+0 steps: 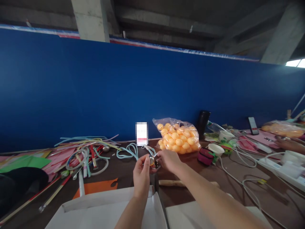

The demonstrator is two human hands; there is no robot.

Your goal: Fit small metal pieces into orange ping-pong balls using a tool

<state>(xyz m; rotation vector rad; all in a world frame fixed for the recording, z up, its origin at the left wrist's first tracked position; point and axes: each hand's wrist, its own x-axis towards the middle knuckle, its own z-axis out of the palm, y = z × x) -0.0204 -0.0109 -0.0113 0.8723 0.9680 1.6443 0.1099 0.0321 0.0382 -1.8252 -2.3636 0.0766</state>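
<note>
Ball bag [177, 138] bhd R hand [169, 160], wht box [100, 210]

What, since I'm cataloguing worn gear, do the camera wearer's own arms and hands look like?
The left hand and right hand are ungloved. The left forearm and right forearm are bare, with no sleeve, watch, bracelet, cable or marking visible. Whether any finger wears a ring is too small to tell.

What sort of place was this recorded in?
Probably a makeshift craft workspace in an unfinished-looking building: colored paper lies to the left, a bag of orange balls sits ahead, and bare concrete beams show overhead.
</note>
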